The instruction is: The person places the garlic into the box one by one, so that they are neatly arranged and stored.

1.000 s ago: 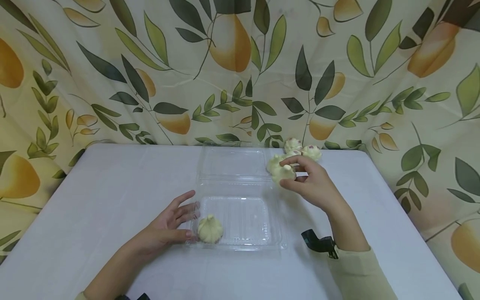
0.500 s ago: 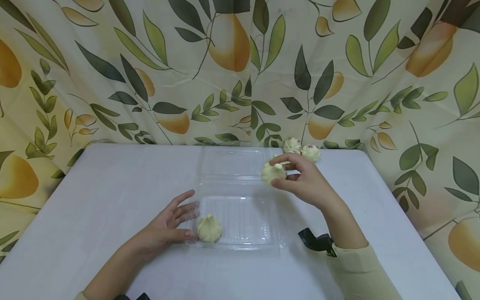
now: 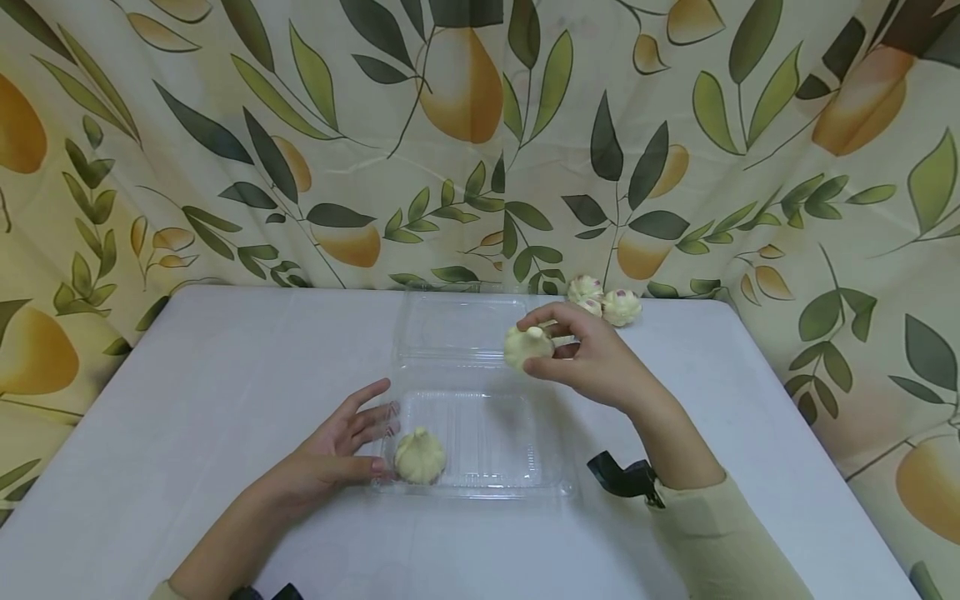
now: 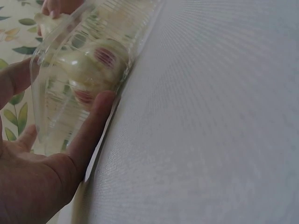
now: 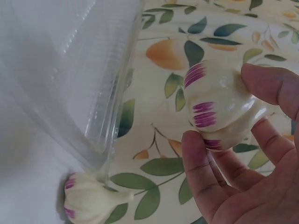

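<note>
The right hand [image 3: 592, 354] pinches a cream garlic bulb [image 3: 527, 348] between thumb and fingertips, above the right side of the clear container near its hinge. Purple streaks mark that bulb [image 5: 217, 105] in the right wrist view. Another garlic bulb [image 3: 420, 457] lies in the front left corner of the clear plastic container [image 3: 487, 492], whose lid [image 3: 468, 325] is folded back. At the container's left edge, the left hand [image 3: 326, 458] touches the wall with spread fingers; its thumb [image 4: 96, 126] lies against the front side, close to the bulb inside.
Several garlic bulbs [image 3: 621, 307] stand together at the back edge of the white table [image 3: 285, 358], right of the lid. One bulb [image 5: 88, 198] lies beside the container in the right wrist view. Behind the table hangs a leaf-and-fruit patterned cloth [image 3: 465, 208].
The right hand has moved left with its garlic bulb, away from the bulbs at the back and over the container's edge. The left hand and the bulb in the container have stayed put.
</note>
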The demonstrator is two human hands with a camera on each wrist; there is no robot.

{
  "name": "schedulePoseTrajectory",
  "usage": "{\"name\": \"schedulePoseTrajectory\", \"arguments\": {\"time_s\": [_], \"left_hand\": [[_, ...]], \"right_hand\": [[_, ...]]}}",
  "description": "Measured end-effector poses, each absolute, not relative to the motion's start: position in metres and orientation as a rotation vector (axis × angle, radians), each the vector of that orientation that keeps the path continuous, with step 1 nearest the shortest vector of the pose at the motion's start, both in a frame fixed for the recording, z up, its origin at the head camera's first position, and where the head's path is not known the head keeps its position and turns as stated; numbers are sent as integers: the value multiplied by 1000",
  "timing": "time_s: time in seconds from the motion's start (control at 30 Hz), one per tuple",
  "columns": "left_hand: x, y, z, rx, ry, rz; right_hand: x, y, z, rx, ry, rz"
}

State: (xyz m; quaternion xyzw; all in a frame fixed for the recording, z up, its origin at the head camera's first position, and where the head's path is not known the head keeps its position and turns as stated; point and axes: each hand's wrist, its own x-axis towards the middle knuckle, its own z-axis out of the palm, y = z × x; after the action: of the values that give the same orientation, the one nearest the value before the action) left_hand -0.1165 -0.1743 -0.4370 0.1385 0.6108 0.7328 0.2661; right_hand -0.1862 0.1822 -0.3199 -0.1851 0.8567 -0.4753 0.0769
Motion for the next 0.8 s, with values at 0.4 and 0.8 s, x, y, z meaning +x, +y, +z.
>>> {"name": "schedulePoseTrajectory", "arguments": {"time_s": [0.4, 0.8], "left_hand": [[-117, -174, -436, 350, 1657, 1963], [-117, -175, -438, 371, 1646, 1974]], "right_hand": [[-186, 164, -316, -633, 2564, -1386], [-187, 144, -324, -747, 2516, -1400]]}}
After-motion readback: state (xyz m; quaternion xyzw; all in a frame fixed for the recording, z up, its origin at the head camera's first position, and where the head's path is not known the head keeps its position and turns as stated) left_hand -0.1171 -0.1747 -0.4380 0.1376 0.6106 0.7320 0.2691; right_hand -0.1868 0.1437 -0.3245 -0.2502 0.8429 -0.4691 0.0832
